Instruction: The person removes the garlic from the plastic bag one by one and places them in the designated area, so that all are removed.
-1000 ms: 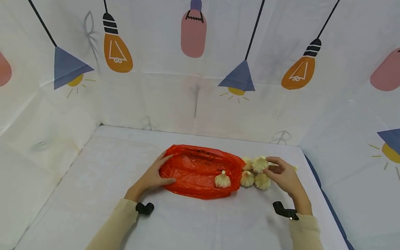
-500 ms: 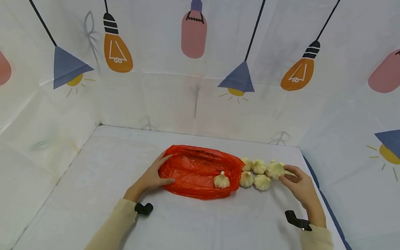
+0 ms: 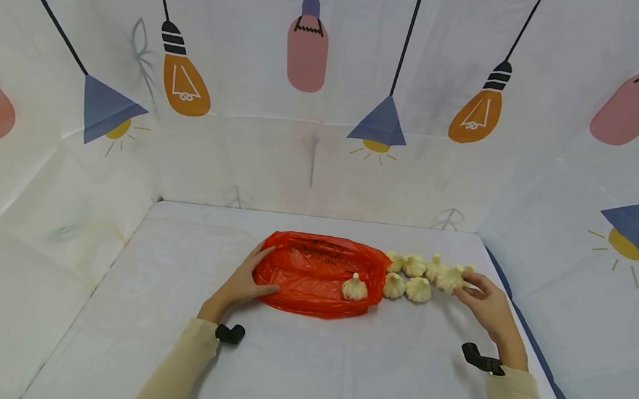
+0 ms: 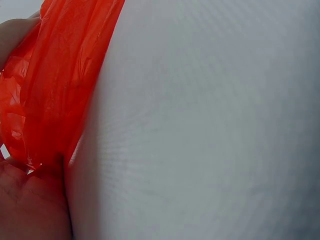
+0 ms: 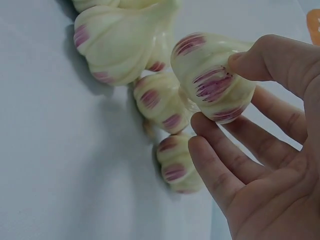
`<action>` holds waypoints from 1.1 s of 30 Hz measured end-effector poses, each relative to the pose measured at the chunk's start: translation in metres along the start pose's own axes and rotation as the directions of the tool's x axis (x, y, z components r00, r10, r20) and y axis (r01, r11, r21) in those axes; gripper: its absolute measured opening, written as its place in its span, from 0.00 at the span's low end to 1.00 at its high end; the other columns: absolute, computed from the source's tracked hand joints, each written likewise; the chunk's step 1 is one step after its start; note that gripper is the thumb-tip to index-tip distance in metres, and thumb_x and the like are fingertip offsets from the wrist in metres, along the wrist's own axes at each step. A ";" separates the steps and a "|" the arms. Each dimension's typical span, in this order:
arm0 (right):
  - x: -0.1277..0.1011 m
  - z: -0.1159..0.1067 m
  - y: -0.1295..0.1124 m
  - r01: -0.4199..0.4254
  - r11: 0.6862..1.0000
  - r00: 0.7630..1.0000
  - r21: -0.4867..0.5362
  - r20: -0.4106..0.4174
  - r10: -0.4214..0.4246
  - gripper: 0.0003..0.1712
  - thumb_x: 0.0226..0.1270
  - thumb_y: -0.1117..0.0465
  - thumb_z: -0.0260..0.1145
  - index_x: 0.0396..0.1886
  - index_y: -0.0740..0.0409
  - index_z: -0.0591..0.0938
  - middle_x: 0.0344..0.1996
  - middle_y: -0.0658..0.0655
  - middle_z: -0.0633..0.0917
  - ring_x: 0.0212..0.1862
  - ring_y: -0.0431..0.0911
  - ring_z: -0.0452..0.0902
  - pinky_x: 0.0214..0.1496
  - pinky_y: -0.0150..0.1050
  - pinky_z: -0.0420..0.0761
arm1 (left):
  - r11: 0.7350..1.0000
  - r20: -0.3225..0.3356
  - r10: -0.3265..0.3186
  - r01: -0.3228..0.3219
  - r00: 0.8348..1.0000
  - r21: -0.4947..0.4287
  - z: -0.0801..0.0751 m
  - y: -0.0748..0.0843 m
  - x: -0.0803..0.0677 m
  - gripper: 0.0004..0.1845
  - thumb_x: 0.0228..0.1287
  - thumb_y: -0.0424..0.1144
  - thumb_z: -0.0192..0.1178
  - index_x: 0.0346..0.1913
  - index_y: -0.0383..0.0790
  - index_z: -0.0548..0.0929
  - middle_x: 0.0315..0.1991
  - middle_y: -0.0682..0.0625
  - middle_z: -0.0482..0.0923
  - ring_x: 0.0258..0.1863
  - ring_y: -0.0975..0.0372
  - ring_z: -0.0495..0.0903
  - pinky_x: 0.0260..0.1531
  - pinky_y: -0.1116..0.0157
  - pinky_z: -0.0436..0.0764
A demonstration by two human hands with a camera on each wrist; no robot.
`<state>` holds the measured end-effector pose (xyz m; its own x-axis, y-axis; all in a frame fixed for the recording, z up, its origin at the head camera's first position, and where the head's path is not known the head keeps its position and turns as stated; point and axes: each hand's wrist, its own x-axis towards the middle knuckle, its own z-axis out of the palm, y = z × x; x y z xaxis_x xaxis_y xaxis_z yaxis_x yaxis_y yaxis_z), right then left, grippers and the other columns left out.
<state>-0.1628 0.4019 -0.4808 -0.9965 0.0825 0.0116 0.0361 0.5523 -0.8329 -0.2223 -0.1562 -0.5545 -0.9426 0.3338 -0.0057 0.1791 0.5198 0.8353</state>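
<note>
Pinching a garlic bulb (image 3: pixel 450 278) now further right than before, right hand (image 3: pixel 487 301) beside the garlic cluster (image 3: pixel 411 277), left hand (image 3: pixel 241 282) still flat on orange bag (image 3: pixel 314 273), counter (image 3: pixel 341 362)

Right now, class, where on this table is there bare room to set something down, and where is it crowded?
Bare: the table's near strip between both sleeves, and behind the red bag. Crowded: garlic bulbs between the bag and right hand.

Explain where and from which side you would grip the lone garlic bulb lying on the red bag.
Probably pinch the garlic bulb across its rounded body, coming from above: its stem tip points up, the red plastic bag lies flat beneath it, and nothing crowds its sides.
</note>
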 end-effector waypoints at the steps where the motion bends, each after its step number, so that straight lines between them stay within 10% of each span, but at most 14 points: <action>1: 0.000 0.001 0.002 -0.004 1.000 1.000 0.002 -0.001 0.004 0.35 0.72 0.53 0.70 0.69 0.70 0.71 0.63 0.59 0.75 0.45 0.17 0.75 0.45 0.18 0.80 | 1.000 0.000 0.000 0.000 1.000 0.002 0.000 0.000 0.000 0.53 0.55 0.54 0.75 0.81 0.49 0.59 0.85 0.45 0.40 0.82 0.42 0.47 0.74 0.33 0.58; 27: -0.007 0.009 0.032 -0.158 0.984 0.985 -0.087 0.050 0.162 0.43 0.72 0.41 0.67 0.74 0.64 0.68 0.73 0.72 0.69 0.44 0.15 0.68 0.43 0.21 0.76 | 0.999 -0.002 0.036 -0.036 0.999 -0.003 -0.001 -0.002 0.000 0.54 0.55 0.55 0.76 0.81 0.47 0.60 0.85 0.45 0.40 0.83 0.42 0.46 0.74 0.33 0.56; 33: -0.006 0.013 0.034 -0.171 0.979 0.983 -0.113 0.051 0.178 0.43 0.71 0.40 0.67 0.74 0.61 0.68 0.74 0.71 0.69 0.55 0.35 0.77 0.46 0.26 0.78 | 1.000 0.001 0.013 -0.013 1.000 0.003 0.000 -0.002 0.000 0.53 0.56 0.54 0.75 0.81 0.49 0.59 0.85 0.46 0.40 0.83 0.43 0.46 0.74 0.34 0.57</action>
<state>-0.1562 0.4096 -0.5164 -0.9767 0.1375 -0.1647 0.2146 0.6202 -0.7545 -0.2230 -0.1574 -0.5557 -0.9399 0.3414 0.0041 0.1917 0.5177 0.8338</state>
